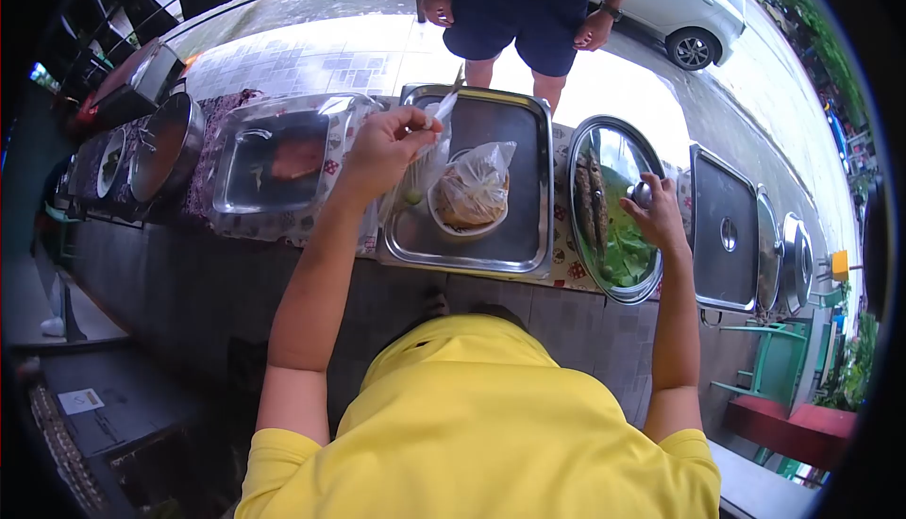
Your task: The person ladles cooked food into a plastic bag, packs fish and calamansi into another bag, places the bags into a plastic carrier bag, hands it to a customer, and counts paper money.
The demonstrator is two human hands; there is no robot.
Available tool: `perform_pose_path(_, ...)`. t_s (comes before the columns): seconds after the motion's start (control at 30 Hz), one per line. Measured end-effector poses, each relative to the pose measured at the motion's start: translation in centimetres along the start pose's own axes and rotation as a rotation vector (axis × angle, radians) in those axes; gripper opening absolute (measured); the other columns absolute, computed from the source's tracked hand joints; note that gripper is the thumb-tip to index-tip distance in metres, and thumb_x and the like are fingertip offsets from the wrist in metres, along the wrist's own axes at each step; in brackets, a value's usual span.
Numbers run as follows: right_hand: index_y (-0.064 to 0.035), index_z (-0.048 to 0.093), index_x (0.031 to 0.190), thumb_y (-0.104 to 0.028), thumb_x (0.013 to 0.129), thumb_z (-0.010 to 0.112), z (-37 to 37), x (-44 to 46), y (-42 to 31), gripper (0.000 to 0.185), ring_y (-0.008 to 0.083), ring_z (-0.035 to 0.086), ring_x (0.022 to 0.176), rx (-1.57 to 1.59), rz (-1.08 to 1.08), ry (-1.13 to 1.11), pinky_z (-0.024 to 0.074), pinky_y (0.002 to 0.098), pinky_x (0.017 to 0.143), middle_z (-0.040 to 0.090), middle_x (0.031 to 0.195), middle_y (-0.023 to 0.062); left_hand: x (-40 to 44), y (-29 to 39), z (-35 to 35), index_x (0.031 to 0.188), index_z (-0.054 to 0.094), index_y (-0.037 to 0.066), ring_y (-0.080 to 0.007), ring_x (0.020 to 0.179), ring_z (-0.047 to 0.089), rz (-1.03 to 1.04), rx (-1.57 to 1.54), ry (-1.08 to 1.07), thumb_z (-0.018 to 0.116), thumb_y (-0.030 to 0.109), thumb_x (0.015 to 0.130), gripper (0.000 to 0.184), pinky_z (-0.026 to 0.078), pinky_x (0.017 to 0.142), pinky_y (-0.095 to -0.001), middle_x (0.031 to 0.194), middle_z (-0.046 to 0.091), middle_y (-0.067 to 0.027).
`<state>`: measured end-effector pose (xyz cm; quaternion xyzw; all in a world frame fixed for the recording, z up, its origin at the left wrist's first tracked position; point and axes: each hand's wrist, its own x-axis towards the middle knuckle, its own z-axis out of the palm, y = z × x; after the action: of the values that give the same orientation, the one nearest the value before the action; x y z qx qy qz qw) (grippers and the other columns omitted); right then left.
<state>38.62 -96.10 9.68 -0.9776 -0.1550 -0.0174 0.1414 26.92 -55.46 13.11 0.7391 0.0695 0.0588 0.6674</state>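
My left hand (385,151) is raised over the left edge of a metal tray (528,253), its fingers pinching the twisted top of a clear plastic bag (436,153). A small round green fruit (412,196) shows low in or behind that plastic. On the tray stands a white bowl (469,230), with a knotted-looking clear bag of brownish food (475,191) in it. To the right, my right hand (658,212) is closed on the knob of a clear lid (618,146). Beneath the lid, an oval dish holds dark, elongated food, perhaps fish (592,203), and green leaves (628,250).
Left of the tray are a clear-covered container (269,203) and a large metal pot (170,146). More lidded metal trays (725,264) and pots line the right. Across the table stands a person in dark shorts (519,9), with a white car (694,5) behind.
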Motion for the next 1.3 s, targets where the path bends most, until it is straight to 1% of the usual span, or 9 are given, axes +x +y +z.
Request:
perform_pose_path(0.13,-0.0055,0.047,0.119,-0.023,0.075,0.071,-0.8,-0.2,-2.5,0.054,0.035,0.047,0.104,0.036,-0.144,0.249,0.0389,0.0412,0.09,0.045,0.109,0.0181,1.3,-1.1,1.0,0.091,0.066,0.002,-0.0109,0.07,0.057,0.069,0.249,-0.008,0.064,0.011,0.079,0.015,0.046,0.065,-0.0261,0.078,0.065,-0.0052)
perform_pose_path(0.33,-0.0088,0.053,0.116,-0.009,0.077,0.066,0.4,-1.1,-8.5,0.041,0.0186,0.053,0.078,0.223,-0.323,0.089,0.0459,0.032,0.069,0.05,0.104,0.0091,2.6,-2.5,3.8,0.09,0.066,0.002,-0.0257,0.082,0.065,0.135,0.53,0.016,0.063,0.009,0.075,0.017,0.05,0.076,-0.0334,0.084,0.067,-0.0145)
perform_pose_path(0.67,-0.0003,0.061,0.095,0.012,0.076,0.049,1.6,-0.8,-14.5,0.025,0.0133,0.055,0.07,0.587,-0.291,-0.254,0.0446,0.0257,0.064,0.057,0.079,0.0062,0.8,-3.8,2.7,0.113,0.047,0.001,-0.0348,0.108,0.052,0.012,0.599,0.13,0.069,0.016,0.071,0.05,0.042,0.092,-0.0392,0.115,0.052,-0.0202)
perform_pose_path(0.8,0.0026,0.061,0.094,0.005,0.081,0.05,3.4,-2.1,-19.6,0.017,0.0115,0.052,0.064,0.556,-0.455,-0.144,0.0412,0.0239,0.057,0.061,0.082,0.0052,-0.9,-4.2,-0.8,0.119,0.044,-0.002,-0.0357,0.109,0.051,0.073,0.609,0.16,0.069,0.018,0.072,0.057,0.041,0.094,-0.0386,0.115,0.052,-0.0203)
perform_pose_path(0.93,-0.0005,0.051,0.069,-0.017,0.092,0.053,4.5,-6.9,-29.9,0.028,0.0063,0.042,0.052,0.514,-0.44,-0.052,0.0323,0.0227,0.048,0.05,0.058,-0.0016,-5.5,-5.6,-7.0,0.115,0.049,-0.001,-0.036,0.106,0.052,0.548,0.537,0.398,0.069,0.021,0.073,0.051,0.041,0.092,-0.0382,0.113,0.053,-0.02)
perform_pose_path(1.1,-0.0029,0.054,0.074,-0.015,0.093,0.051,12.5,-15.1,-44.9,0.023,0.0013,0.04,0.057,0.857,-0.266,-0.342,0.0302,0.0176,0.05,0.05,0.064,-0.004,-18.8,-6.2,-23.6,0.087,0.062,0.001,-0.0297,0.088,0.061,0.286,0.329,0.289,0.067,0.02,0.075,0.023,0.047,0.08,-0.0368,0.092,0.062,-0.0169)
perform_pose_path(1.2,0.0001,0.058,0.086,0.008,0.08,0.049,15.7,-19.4,-56.4,0.013,0.0148,0.058,0.07,0.758,-0.55,-0.517,0.045,0.025,0.062,0.057,0.075,0.0059,-26.2,-7.8,-34.0,0.084,0.067,0.003,-0.0257,0.077,0.065,0.205,0.306,0.356,0.065,0.019,0.075,0.02,0.05,0.071,-0.0339,0.081,0.066,-0.013)
perform_pose_path(1.23,-0.0015,0.059,0.086,0.006,0.08,0.052,17.6,-19.9,-59.4,0.012,0.0177,0.058,0.068,0.754,-0.673,-0.568,0.0452,0.0259,0.062,0.058,0.076,0.0092,-28.3,-7.6,-37.1,0.085,0.067,0.003,-0.0214,0.074,0.065,0.125,0.26,0.394,0.067,0.02,0.076,0.019,0.05,0.068,-0.0315,0.079,0.067,-0.0115)
perform_pose_path(1.3,-0.0015,0.059,0.084,-0.004,0.081,0.06,22.6,-20.3,-63.2,0.004,0.0127,0.055,0.064,0.731,-0.524,-0.848,0.0431,0.025,0.057,0.056,0.07,0.0087,-30.9,-9.4,-42.9,0.087,0.067,0.004,-0.0124,0.073,0.064,-0.04,0.144,0.482,0.066,0.014,0.08,0.012,0.051,0.065,-0.0275,0.08,0.068,-0.0084)
